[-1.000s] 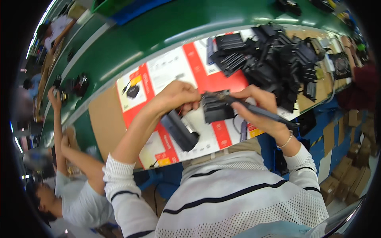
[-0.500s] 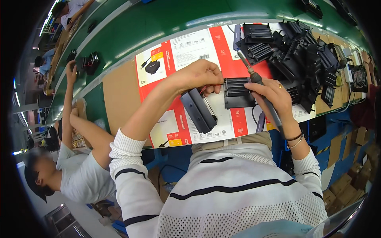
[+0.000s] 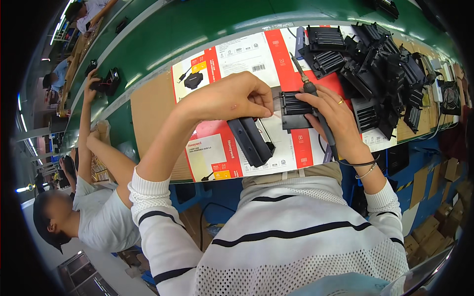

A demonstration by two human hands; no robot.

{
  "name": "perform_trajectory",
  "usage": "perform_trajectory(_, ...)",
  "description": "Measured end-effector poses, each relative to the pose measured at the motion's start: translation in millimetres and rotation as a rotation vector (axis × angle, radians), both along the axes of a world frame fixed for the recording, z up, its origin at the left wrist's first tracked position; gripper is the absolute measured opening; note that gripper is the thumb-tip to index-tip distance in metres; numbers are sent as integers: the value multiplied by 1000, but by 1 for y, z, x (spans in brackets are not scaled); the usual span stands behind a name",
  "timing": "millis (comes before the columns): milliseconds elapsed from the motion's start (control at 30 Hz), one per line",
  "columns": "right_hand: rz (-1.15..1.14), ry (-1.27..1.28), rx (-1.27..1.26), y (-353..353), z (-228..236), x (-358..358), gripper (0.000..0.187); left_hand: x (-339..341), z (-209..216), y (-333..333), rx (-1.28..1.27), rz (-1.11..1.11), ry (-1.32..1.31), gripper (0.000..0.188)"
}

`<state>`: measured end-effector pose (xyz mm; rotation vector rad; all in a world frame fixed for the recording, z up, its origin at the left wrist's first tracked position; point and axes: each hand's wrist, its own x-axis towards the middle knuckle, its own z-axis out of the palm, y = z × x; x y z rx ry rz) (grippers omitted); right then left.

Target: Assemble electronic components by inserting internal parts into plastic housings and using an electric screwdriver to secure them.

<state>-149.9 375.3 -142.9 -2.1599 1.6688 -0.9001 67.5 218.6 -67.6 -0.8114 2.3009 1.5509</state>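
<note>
My left hand (image 3: 237, 96) is curled, thumb and fingertips drawn close together beside a thin reddish wire (image 3: 275, 116), though I cannot tell whether they pinch it; just below that hand a long black box (image 3: 249, 143) lies tilted on the printed cardboard (image 3: 242, 66), its open side facing right; my right hand (image 3: 340, 118) grips a soldering iron (image 3: 309, 88), its metal tip pointing up and left, clear of the work; the right fingertips also reach over the edge of a ribbed black holder (image 3: 291, 107), which lies flat on the cardboard between my two hands; beyond my right hand sits a heap of similar black parts (image 3: 368, 74), jumbled together; the green bench (image 3: 212, 22) runs along the far side; to my left, a co-worker's hand (image 3: 90, 86) is near another black part (image 3: 111, 81).
</note>
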Motion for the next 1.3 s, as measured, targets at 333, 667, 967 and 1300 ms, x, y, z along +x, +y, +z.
perform_trajectory(333,-71,-320,-25,-6,-3,4,60,-41,-19,21,-189,127,46,9)
perform_trajectory(667,-309,-822,72,53,3,-4,41,-68,3,13,-255,-12,-183,10)
perform_trajectory(967,-138,-388,-132,50,8,-38,26,-67,-20,1,-101,30,-97,8)
perform_trajectory(1300,-193,-613,82,50,2,-37,27,-65,-32,4,-9,156,-25,8)
